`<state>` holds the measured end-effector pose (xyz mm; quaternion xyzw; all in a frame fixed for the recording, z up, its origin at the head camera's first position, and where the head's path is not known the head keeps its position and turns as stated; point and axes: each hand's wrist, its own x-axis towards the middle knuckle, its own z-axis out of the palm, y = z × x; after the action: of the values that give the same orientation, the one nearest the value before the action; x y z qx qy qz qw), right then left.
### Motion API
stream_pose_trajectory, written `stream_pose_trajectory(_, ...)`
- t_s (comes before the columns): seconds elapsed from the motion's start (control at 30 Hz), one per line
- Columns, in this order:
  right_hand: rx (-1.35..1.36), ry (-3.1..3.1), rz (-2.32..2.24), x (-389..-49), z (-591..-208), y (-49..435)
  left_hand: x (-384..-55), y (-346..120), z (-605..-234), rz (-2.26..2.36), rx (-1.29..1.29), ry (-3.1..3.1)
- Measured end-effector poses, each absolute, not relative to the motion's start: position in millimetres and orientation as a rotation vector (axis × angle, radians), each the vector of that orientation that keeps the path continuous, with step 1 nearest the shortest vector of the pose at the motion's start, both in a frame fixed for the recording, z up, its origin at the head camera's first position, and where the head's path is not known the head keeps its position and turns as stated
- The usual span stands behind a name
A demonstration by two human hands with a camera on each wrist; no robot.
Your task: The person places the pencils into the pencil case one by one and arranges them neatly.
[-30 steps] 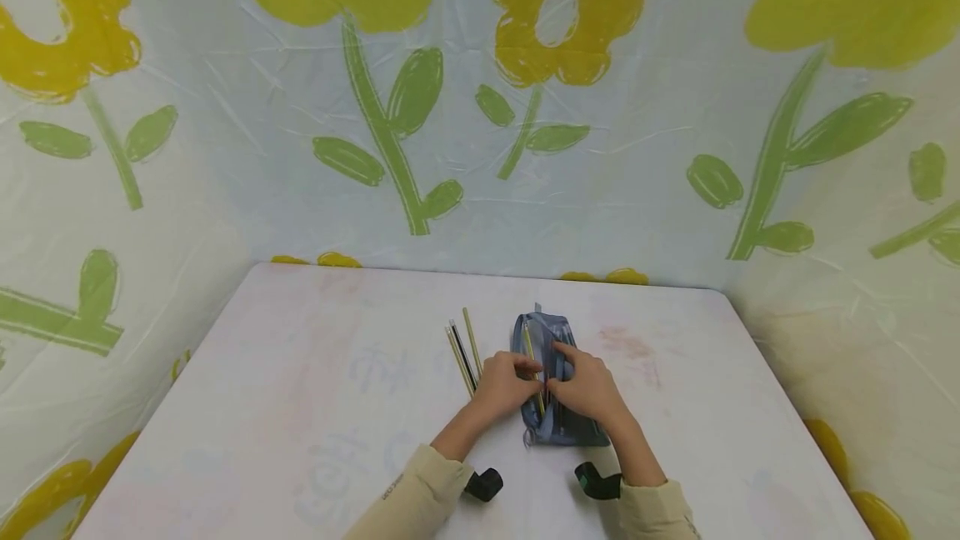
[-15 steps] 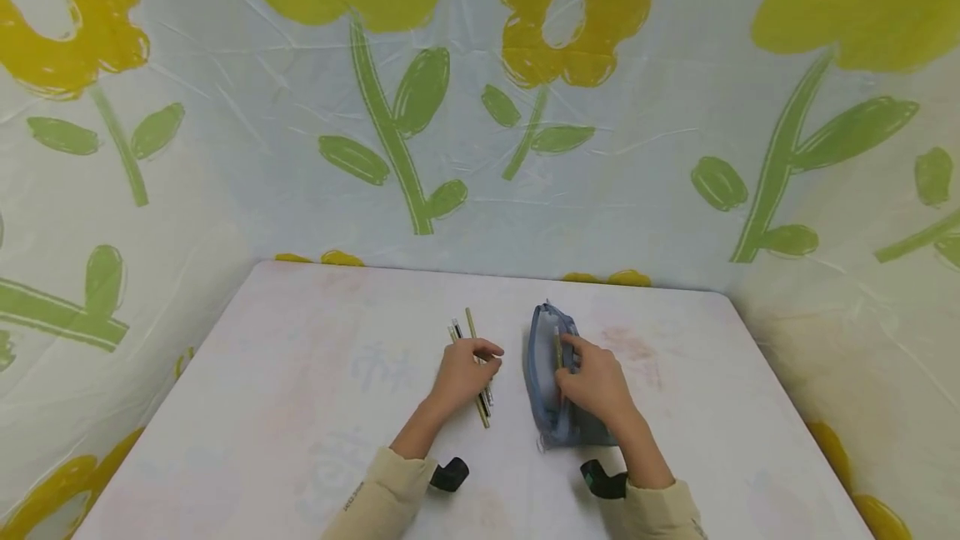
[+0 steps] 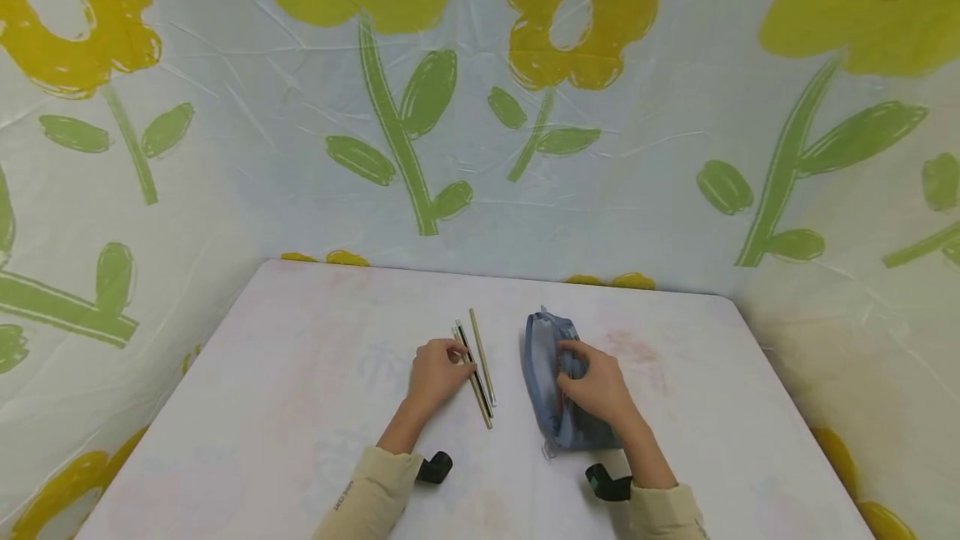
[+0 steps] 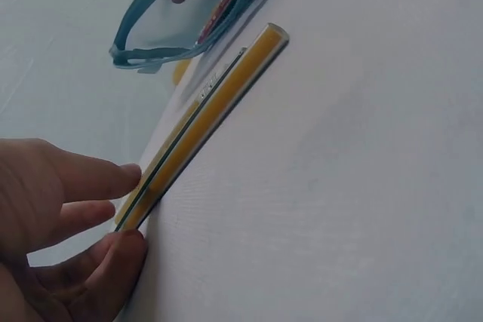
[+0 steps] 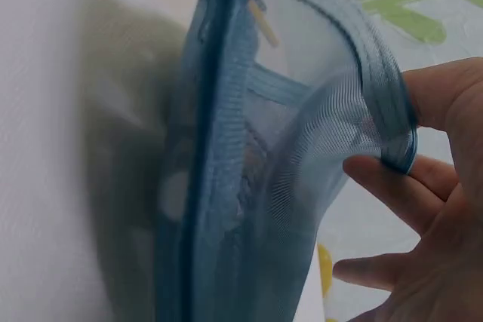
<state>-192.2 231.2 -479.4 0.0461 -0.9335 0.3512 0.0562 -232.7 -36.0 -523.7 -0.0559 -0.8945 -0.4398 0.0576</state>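
Several slim pencils lie side by side on the table left of the case, among them a gold-coloured pencil (image 3: 482,357). My left hand (image 3: 435,375) is at this group; in the left wrist view its thumb and fingertips pinch the end of a yellow pencil with dark stripes (image 4: 219,103). A blue, partly see-through mesh pencil case (image 3: 588,433) lies with its zip undone. My right hand (image 3: 600,382) grips the edge of the opening between thumb and finger, pulling the mesh wide in the right wrist view. Some pencils show inside the case, one with a yellow end (image 5: 264,24).
Both hands work above a pale table (image 3: 315,340). A flower-printed sheet (image 3: 525,215) hangs behind it and at the sides. Black wrist devices (image 3: 435,467) stick out by each sleeve.
My left hand has left the case opening and moved left to the loose pencils. My right hand stays at the case edge; the opening is now wider.
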Motion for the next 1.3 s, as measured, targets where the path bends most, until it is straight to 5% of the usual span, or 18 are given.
stream_pose_trajectory(1.3,0.036,-2.936,1.062,-194.3,-484.6,234.3,-237.0,-44.9,-523.8,-1.688,-0.092,-2.622)
